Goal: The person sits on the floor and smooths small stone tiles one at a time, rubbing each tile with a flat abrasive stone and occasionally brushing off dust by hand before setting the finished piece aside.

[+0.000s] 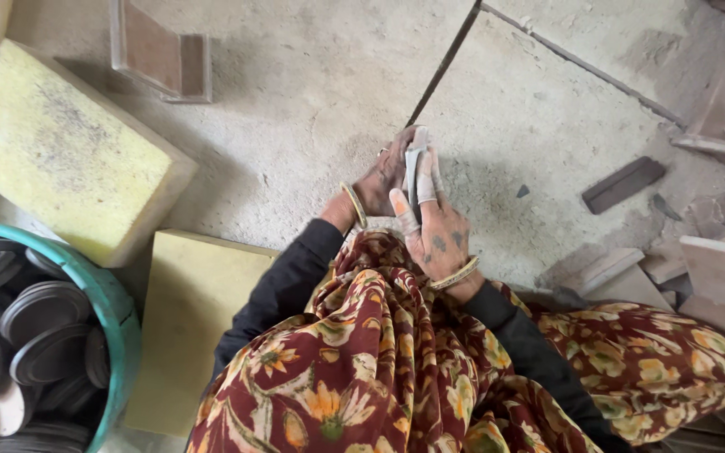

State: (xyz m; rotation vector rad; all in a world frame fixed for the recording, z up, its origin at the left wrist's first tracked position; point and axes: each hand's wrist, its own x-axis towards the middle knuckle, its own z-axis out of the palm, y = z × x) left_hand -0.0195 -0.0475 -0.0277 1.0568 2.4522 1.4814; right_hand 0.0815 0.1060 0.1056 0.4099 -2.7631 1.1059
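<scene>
A thin grey disc-shaped stone piece (414,168) is clamped edge-on between left hand (383,178) and right hand (438,226), best kept pinched evenly on both faces.

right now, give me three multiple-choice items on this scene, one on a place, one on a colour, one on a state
1. Where is the tub of dark round discs?
A. at the lower left edge
B. at the upper right
C. on the person's lap

2. What colour are the foam blocks?
A. blue
B. yellow
C. black

3. How is the thin flat piece held?
A. lying alone on the floor
B. in one hand only
C. between the left hand and right hand

Key: 1 A, the tub's green rim shows at lower left; 2 B, both blocks are yellow; 3 C, both hands close round the piece.
</scene>
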